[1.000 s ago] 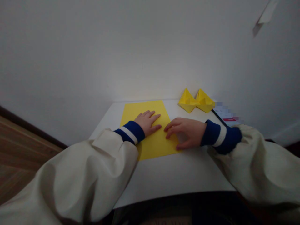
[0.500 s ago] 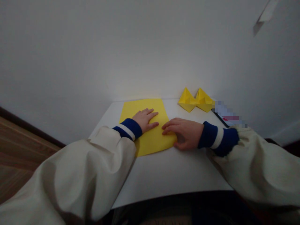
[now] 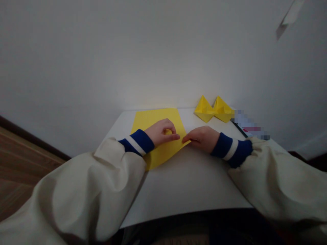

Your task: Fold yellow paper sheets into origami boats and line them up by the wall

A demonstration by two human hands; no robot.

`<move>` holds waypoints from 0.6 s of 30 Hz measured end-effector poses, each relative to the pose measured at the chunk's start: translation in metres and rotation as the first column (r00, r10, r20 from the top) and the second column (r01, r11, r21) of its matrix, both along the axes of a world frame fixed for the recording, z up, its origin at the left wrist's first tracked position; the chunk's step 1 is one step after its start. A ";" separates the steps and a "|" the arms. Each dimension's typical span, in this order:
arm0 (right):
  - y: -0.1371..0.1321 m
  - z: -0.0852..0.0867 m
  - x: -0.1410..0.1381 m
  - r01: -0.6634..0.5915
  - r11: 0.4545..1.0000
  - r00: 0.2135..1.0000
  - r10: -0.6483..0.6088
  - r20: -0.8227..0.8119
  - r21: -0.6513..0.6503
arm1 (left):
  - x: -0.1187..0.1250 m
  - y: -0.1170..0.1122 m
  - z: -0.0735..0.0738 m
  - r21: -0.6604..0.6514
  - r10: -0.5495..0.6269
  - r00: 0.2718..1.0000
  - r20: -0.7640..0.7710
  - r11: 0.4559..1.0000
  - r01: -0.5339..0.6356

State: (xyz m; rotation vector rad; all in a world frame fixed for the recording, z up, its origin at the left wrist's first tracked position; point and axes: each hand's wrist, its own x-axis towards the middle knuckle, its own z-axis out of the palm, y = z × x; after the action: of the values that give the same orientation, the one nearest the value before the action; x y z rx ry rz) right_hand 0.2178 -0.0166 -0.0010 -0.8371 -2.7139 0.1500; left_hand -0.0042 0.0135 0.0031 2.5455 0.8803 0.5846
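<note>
A sheet of yellow paper (image 3: 158, 117) lies on the white table, its near right corner lifted and bent up. My right hand (image 3: 203, 137) pinches that corner between thumb and fingers. Above the middle of the sheet is my left hand (image 3: 163, 132), its fingers curled and its thumb stretched toward the right hand. The gap between the left thumb and index finger shows yellow paper behind; no object is visible in that hand. Whether its underside rests on the sheet I cannot tell.
Two joined yellow folded-paper peaks (image 3: 213, 110) stand at the table's back right. Beside them lies a flat item with a blurred-out surface (image 3: 249, 124). A white wall (image 3: 153, 51) rises behind the table (image 3: 191, 194). Wooden furniture (image 3: 22, 170) stands on the left.
My left hand has gone from lying flat and spread to curled fingers. My right hand has closed on the paper's near right corner and raised it, moving slightly left and away from me.
</note>
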 end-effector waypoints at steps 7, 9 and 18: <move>-0.002 0.002 -0.007 0.138 0.990 0.989 -0.139 0.044 0.020 | 0.010 -0.014 0.003 -0.445 -0.181 0.983 0.036 0.878 0.178; -0.003 0.004 -0.008 0.171 0.985 0.983 -0.173 0.061 0.029 | 0.009 -0.015 0.001 -0.477 -0.178 0.979 0.098 0.855 0.203; 0.000 0.000 -0.003 0.093 0.995 0.994 -0.095 0.055 0.024 | 0.008 -0.013 0.003 -0.652 -0.181 0.972 0.148 0.721 0.234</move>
State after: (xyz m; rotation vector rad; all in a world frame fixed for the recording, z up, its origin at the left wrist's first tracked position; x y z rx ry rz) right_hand 0.2143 -0.0170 -0.0005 -0.9748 -2.7164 0.0780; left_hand 0.0040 0.0006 0.0066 1.9045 0.6103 0.2225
